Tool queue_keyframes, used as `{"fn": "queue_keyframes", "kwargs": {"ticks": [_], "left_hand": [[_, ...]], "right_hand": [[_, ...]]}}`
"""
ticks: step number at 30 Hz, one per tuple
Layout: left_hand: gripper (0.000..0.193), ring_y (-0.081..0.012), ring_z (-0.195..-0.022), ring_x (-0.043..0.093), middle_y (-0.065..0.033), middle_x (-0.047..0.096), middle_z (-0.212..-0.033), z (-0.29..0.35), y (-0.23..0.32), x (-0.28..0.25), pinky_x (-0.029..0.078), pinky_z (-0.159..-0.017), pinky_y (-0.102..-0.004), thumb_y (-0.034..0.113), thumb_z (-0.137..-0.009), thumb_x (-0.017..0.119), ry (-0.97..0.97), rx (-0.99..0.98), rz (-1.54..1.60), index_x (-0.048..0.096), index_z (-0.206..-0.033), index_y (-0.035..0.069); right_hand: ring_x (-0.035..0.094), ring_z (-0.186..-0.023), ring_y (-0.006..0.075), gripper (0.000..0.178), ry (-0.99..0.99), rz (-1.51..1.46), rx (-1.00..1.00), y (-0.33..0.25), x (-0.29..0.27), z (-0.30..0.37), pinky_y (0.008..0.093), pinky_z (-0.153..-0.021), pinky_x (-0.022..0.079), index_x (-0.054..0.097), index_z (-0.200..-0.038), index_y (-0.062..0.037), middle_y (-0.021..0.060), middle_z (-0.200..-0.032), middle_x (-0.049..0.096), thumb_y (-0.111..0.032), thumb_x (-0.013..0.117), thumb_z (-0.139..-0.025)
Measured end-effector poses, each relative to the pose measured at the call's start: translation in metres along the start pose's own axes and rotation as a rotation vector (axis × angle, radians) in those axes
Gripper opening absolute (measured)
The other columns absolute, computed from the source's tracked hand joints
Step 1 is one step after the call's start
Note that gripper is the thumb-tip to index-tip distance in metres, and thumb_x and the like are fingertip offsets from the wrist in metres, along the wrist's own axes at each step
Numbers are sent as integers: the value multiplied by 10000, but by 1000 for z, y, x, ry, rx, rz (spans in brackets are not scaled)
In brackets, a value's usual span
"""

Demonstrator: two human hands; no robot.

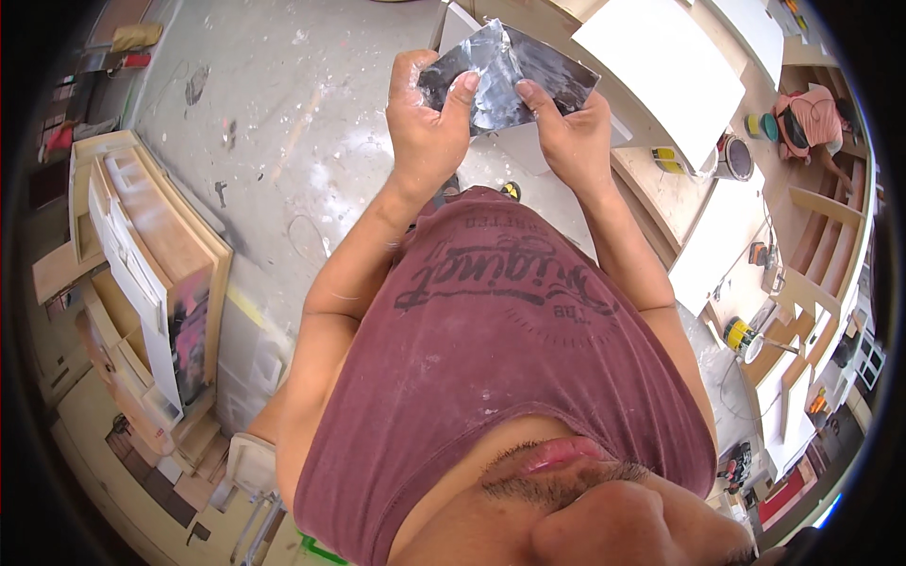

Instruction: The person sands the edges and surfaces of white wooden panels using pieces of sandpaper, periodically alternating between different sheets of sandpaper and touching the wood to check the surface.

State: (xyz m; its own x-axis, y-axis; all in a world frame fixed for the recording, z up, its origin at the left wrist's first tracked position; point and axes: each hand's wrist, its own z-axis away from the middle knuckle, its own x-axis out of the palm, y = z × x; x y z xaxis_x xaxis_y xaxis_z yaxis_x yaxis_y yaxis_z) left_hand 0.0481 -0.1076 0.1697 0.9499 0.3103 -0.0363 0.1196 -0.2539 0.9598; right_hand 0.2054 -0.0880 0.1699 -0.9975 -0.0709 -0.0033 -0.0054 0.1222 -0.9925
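Note:
Up in front of my chest, both hands hold thin dark spreader blades smeared with whitish paste. My left hand (429,137) is closed on the left spreader blade (436,83), its thumb pressed on the near face. My right hand (576,137) grips the right spreader blade (559,74), with the thumb close to the middle. Between the thumbs the blades meet or overlap, and white paste (500,80) coats that part thickly. Most of my fingers are hidden behind the blades.
White panels (651,71) lie on a workbench at right, with a yellow-and-black can (667,160), an open can (736,158) and a power drill (758,253). Beyond, a person in a pink top (809,121) bends over shelving. Stacked boards (142,255) stand at left on paint-spotted floor (255,94).

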Motion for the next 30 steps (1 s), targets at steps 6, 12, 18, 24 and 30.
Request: {"fn": "queue_keyframes", "kwargs": {"ticks": [6,12,18,24,30], "left_hand": [[313,-63,-769,532,-6,584,-871,-6,3,-11,455,-674,-224,139,-896,736,-112,26,-162,512,-1078,18],[313,-59,-761,530,-13,597,-863,-21,9,-17,451,-663,-218,157,-903,731,-326,170,-360,522,-1084,10],[310,-62,-757,551,-24,620,-862,-11,3,6,472,-656,-224,155,-902,728,-19,17,49,502,-1066,19],[329,-86,-667,577,-44,634,-733,-13,8,-7,481,-608,-253,189,-890,739,-124,107,-207,515,-1074,33],[296,-54,-685,531,6,592,-781,-19,10,-13,444,-606,-207,148,-904,727,-289,149,-265,524,-1087,36]], "right_hand": [[556,-756,104,200,-172,109,82,7,-12,-4,302,-711,465,668,-981,43,41,-794,677,-146,656,-916],[572,-798,124,272,-331,72,115,3,-17,-6,324,-749,475,637,-1019,54,68,-846,675,-209,636,-946],[584,-812,134,350,-149,25,90,-2,-4,3,314,-760,486,587,-1115,56,84,-901,672,-266,605,-981],[636,-722,149,336,-320,52,182,-16,-14,-2,290,-621,548,569,-1137,59,92,-863,656,-251,548,-1011],[642,-705,144,330,-499,60,258,-8,-23,-6,292,-582,577,563,-1138,36,89,-825,637,-268,531,-1017]]}}
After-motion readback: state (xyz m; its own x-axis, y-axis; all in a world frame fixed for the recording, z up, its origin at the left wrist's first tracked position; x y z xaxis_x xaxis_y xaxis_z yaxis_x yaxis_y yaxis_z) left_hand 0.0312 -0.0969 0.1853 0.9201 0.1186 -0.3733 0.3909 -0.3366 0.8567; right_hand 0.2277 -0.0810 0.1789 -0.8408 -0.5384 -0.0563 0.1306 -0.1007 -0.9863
